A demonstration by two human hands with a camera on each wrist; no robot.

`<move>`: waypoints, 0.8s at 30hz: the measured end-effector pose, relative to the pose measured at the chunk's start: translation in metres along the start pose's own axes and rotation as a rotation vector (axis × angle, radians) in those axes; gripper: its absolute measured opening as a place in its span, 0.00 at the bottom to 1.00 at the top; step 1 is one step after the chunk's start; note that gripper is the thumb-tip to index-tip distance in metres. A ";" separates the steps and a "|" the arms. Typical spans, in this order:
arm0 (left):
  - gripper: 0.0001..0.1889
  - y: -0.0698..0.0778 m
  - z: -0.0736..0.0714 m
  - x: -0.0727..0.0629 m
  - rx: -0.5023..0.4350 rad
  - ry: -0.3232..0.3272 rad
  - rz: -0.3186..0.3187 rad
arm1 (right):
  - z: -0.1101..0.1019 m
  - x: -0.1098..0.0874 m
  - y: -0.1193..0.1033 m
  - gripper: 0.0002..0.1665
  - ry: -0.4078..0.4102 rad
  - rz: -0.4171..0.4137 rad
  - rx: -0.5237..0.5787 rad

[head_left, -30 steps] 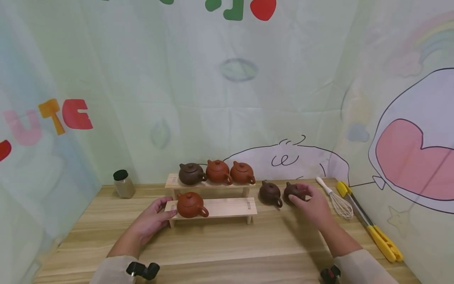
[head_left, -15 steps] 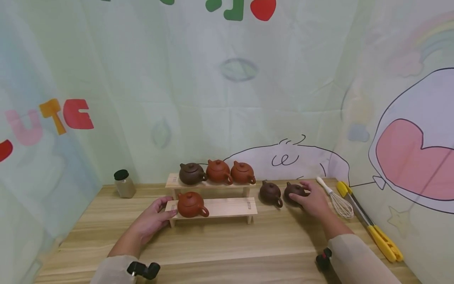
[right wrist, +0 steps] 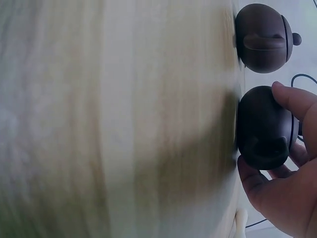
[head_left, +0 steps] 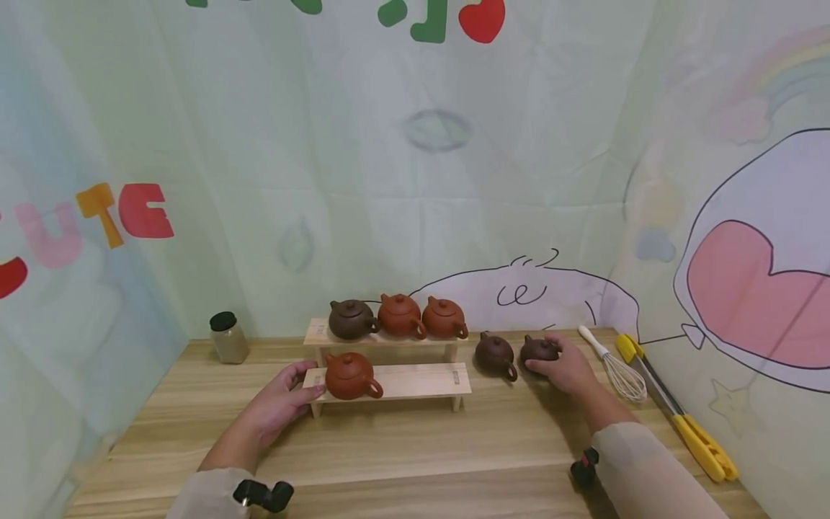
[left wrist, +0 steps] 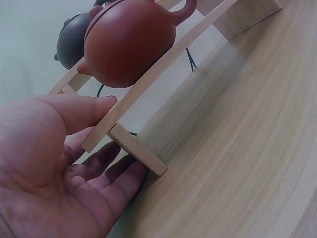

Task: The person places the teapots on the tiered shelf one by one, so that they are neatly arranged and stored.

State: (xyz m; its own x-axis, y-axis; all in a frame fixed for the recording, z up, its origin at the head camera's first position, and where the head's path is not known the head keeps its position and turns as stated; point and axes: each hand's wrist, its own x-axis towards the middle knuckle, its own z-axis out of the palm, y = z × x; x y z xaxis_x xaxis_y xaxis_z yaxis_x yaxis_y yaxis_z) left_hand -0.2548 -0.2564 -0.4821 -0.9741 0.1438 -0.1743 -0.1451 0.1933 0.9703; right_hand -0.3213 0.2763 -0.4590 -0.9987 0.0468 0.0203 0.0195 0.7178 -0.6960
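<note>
My left hand (head_left: 282, 398) grips the left end of the front wooden stand (head_left: 421, 380), thumb on the board and the other fingers around its leg in the left wrist view. A red-brown teapot (head_left: 349, 376) sits on that board close to the thumb. On the right, my right hand (head_left: 570, 366) holds a dark brown teapot (right wrist: 262, 126) on the table, thumb on one side and fingers on the other. Left of it stands another dark brown teapot (head_left: 496, 355), apart from my fingers.
Behind, a higher wooden step (head_left: 389, 344) carries a dark teapot (head_left: 351, 319) and two red-brown ones (head_left: 399, 316). A black-lidded jar (head_left: 229, 339) stands at the back left. A whisk (head_left: 616, 367) and yellow-handled tongs (head_left: 674, 407) lie along the right side.
My right forearm and sleeve have swung left and forward while the fingers stay at the dark teapot. My left hand keeps its grip on the stand.
</note>
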 end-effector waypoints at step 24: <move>0.37 0.000 0.000 0.000 -0.024 -0.002 -0.011 | -0.013 -0.057 -0.038 0.52 0.015 -0.056 0.120</move>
State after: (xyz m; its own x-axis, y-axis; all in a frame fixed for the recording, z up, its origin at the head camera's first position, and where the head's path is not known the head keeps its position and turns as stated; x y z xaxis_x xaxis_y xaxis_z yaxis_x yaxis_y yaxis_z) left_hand -0.2549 -0.2565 -0.4823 -0.9722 0.1439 -0.1849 -0.1596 0.1710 0.9723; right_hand -0.2642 0.2553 -0.4240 -0.9973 0.0196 0.0714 -0.0430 0.6310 -0.7746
